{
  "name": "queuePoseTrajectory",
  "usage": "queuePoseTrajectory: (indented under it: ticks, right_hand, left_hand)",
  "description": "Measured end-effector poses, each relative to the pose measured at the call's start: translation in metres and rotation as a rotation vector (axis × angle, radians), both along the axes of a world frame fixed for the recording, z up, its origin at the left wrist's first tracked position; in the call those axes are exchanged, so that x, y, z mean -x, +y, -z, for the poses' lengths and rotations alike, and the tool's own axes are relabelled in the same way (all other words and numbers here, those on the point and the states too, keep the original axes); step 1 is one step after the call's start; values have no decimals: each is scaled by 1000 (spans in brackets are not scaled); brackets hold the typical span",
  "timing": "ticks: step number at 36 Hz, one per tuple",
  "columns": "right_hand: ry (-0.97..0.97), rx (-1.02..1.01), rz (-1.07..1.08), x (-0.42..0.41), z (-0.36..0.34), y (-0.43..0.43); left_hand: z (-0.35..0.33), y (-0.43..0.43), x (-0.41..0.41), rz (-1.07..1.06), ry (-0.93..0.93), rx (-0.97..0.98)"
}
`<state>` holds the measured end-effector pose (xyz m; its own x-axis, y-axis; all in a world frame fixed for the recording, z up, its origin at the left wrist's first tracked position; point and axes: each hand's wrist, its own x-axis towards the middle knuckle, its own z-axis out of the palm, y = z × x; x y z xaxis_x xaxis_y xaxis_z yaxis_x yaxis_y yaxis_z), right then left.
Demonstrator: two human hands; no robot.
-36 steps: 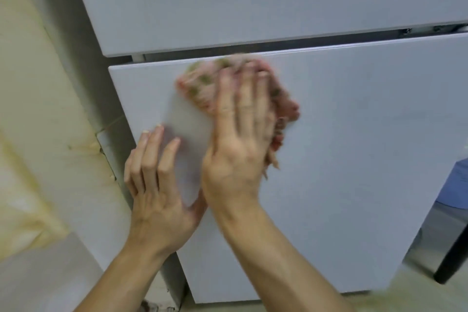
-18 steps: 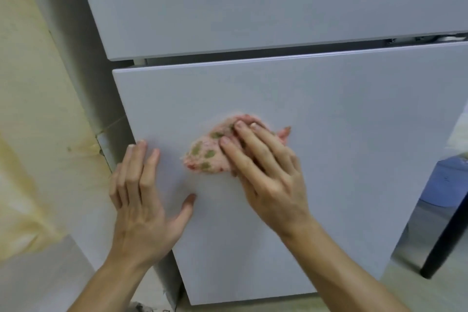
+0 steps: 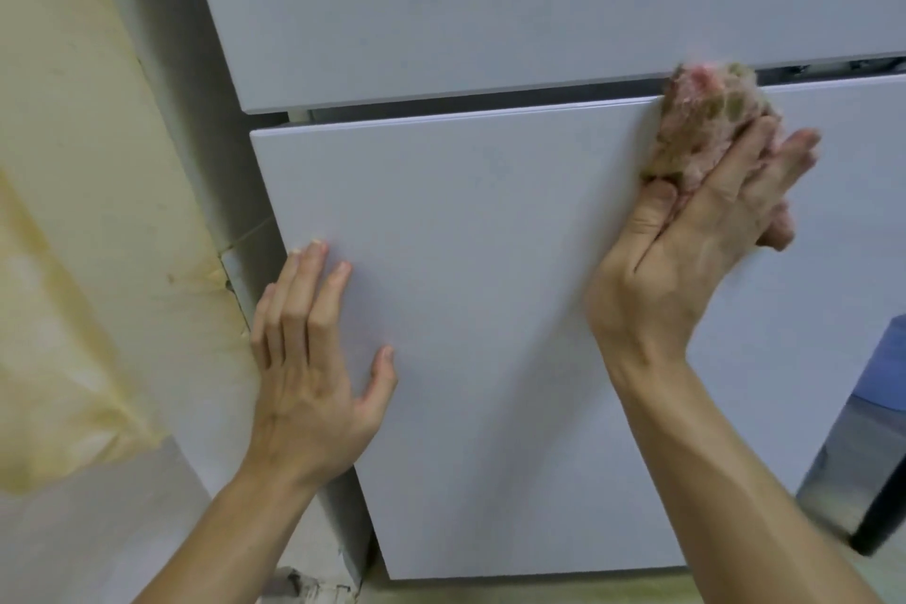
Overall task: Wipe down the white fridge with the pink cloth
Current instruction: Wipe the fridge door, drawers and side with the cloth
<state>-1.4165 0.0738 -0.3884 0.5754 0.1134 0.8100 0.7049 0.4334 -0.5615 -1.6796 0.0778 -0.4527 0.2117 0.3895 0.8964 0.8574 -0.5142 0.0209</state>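
The left hand (image 3: pixel 309 358) lies flat on the lower door of the fridge (image 3: pixel 490 309), near the door's left edge, its fingers straight and holding nothing. The right hand (image 3: pixel 686 250) presses the cloth (image 3: pixel 706 113) against the same door at its top edge, toward the right side, with fingers stretched over it. The cloth reaches the gap under the upper door.

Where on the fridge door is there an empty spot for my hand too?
The widest bare patch is the middle of the lower door, between the left hand and the right hand. The upper door is bare too. It is crowded around the pink cloth.
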Motion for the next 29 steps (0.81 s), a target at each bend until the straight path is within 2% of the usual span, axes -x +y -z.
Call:
queuePoseTrajectory:
  ticks: [7, 11, 15, 21, 25, 29]
  right_hand:
    - [-174, 74, -31, 101, -21, 10]
    - [-445, 128, -25, 156, -11, 8]
    - [-651, 164, -82, 172, 7, 7]
    - [-935, 260, -27, 119, 84, -2]
    - [-983, 260, 50, 45, 132, -10]
    - [-945, 225, 111, -33, 140, -18]
  left_hand:
    - [-3, -1, 19, -32, -88, -20]
    - [-5, -3, 31, -47, -141, -12]
    - [-6, -4, 36, -38, -219, -14]
    - [-1, -2, 27, 2, -265, -32]
    - [4, -4, 16, 43, -216, -2]
    - [11, -1, 11, 45, -112, -8]
